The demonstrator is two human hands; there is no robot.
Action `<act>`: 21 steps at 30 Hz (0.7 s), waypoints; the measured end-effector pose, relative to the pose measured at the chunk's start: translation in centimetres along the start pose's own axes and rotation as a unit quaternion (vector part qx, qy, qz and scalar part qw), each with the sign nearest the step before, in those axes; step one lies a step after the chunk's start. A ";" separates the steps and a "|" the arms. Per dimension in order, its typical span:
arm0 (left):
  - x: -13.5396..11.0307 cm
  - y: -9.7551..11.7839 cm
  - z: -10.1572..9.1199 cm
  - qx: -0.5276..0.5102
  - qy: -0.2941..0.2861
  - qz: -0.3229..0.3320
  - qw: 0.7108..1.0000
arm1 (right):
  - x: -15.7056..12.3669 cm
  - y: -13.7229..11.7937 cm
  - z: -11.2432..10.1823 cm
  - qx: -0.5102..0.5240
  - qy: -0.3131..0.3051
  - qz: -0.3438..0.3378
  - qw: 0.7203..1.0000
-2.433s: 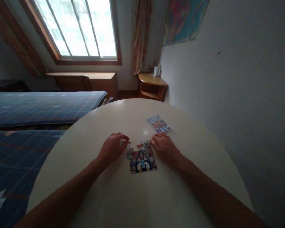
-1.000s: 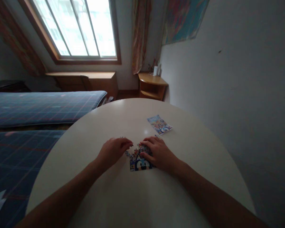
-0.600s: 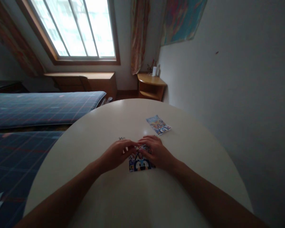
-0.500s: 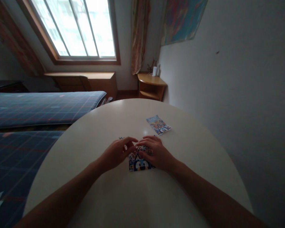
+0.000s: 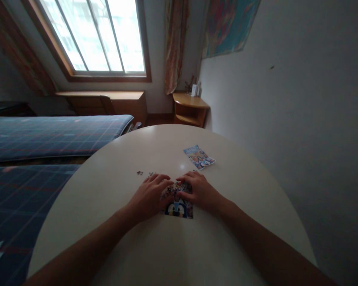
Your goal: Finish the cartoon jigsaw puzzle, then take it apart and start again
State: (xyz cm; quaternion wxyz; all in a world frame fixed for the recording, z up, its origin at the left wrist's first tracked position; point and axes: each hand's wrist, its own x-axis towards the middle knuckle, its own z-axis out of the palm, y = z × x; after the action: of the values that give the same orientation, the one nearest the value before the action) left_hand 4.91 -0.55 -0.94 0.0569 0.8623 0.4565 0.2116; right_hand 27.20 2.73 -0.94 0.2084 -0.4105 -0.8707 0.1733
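Note:
A jigsaw puzzle [image 5: 177,209] with a blue cartoon dog face on its near part lies flat on the round table [image 5: 131,242]. My left hand [image 5: 151,195] rests along its left side, fingers stretched forward and thumb over the pieces, partly covering it. On the opposite side my right hand [image 5: 199,191] lies over the right edge, thumb apart from the bent fingers. Neither hand grips anything I can make out. Small loose puzzle pieces [image 5: 140,172] lie beyond the left hand. Past the right hand sits a printed picture sheet [image 5: 198,156] with a similar design.
A bed with a blue plaid mattress [image 5: 47,137] stands left of the table. The white wall [image 5: 286,119] runs close along the right. Behind are a corner shelf [image 5: 191,100], a wooden desk [image 5: 122,95] and a window [image 5: 95,35].
My hands have moved apart from nearly touching over the puzzle to its two sides. The left hand shifted nearer, uncovering loose pieces. The puzzle has moved slightly.

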 end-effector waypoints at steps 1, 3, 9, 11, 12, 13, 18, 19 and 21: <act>-0.1 0.2 0.3 -0.004 -0.005 0.005 1.000 | 0.0 0.1 -0.1 -0.001 0.001 -0.002 1.000; -0.1 0.3 0.6 -0.011 -0.016 0.004 1.000 | 0.0 0.4 -0.2 -0.006 0.001 -0.007 1.000; 0.1 -0.1 0.8 -0.014 -0.005 -0.004 1.000 | 0.0 1.9 -1.4 -0.052 -0.006 -0.001 0.999; 0.2 -0.3 0.8 -0.016 -0.001 -0.005 1.000 | 0.0 2.2 -1.8 -0.087 -0.010 0.019 0.996; 0.2 -0.3 0.8 -0.018 0.000 -0.004 1.000 | -0.1 2.2 -2.0 -0.104 -0.011 0.030 0.994; 0.2 -0.3 0.7 -0.021 -0.001 -0.004 1.000 | -0.1 2.1 -2.1 -0.117 -0.012 0.040 0.992; 0.2 -0.5 0.5 -0.018 -0.014 -0.006 1.000 | -0.7 0.3 -2.3 -0.109 -0.020 0.063 0.992; 0.2 -0.5 0.5 -0.015 -0.014 -0.007 1.000 | -0.9 -0.2 -2.3 -0.104 -0.024 0.070 0.992; 0.3 -0.5 0.6 -0.003 -0.008 -0.007 1.000 | -1.3 -1.1 -2.3 -0.102 -0.032 0.086 0.991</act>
State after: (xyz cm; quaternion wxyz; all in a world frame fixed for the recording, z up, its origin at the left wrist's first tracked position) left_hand 4.95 0.02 -1.54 0.0651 0.8608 0.4610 0.2056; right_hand 28.40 1.38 1.30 0.1218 -0.4971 -0.8515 0.1142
